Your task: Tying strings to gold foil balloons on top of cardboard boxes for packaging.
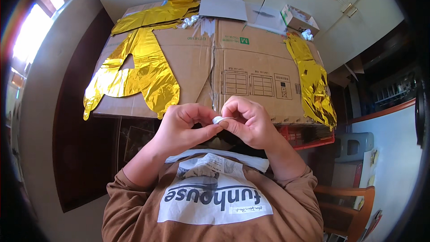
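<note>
Over the near edge of the cardboard, my left hand [190, 123] and my right hand [247, 121] meet in front of my chest. Between them is a small wound bundle of white string or ribbon [217, 119]. My left thumb and fingers pinch the bundle itself. A thin loose end runs to the right, where my right thumb and forefinger grip it. To the left lies a flat gold foil balloon [154, 69] shaped like a letter A. Another flat gold foil balloon [313, 83] hangs slightly over the right edge.
A large cardboard box [192, 62] forms the work surface. More gold foil [156, 18] lies at the back left, beside white curled bundles [190, 21] and thin white sticks [208, 28]. Behind are a white flat panel [223, 8] and a small open box [299, 19]. A wooden chair [354, 206] stands right.
</note>
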### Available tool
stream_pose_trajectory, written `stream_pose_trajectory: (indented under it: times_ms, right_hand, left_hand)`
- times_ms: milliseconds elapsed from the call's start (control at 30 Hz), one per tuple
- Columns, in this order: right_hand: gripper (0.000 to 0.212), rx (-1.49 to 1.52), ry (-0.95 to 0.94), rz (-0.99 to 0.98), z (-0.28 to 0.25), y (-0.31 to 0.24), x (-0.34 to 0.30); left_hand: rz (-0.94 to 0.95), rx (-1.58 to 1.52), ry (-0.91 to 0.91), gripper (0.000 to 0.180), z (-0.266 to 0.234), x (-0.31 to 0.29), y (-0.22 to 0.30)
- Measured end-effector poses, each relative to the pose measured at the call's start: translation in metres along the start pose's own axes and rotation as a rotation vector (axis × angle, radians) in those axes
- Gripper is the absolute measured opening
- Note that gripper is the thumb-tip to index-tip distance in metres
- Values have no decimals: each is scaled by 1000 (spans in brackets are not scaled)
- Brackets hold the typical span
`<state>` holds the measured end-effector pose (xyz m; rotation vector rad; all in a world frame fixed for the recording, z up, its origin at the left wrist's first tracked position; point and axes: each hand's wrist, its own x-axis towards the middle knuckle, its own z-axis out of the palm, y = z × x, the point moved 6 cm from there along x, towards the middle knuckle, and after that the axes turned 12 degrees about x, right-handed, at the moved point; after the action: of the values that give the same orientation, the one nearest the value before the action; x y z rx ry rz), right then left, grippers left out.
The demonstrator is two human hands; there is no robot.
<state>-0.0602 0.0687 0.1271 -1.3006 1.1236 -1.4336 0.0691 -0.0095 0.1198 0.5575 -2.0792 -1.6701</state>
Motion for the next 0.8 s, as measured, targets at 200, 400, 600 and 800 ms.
stream_pose_trajectory:
  times_ms: [200,400,600,800]
  right_hand:
    - [17,238,9,204,0,13,-2]
    - [14,385,-60,256,-4,17,0]
    - [14,372,-107,160,-16,12,10]
    - [13,-449,19,-231,15,0,10]
  left_hand:
    - [151,389,71,7,-5,-2,14]
    - [121,330,-9,11,-3,-3,12]
    - [-94,-80,-134,15,-2,-4,7]
    - [162,291,321,8,-20,1,11]
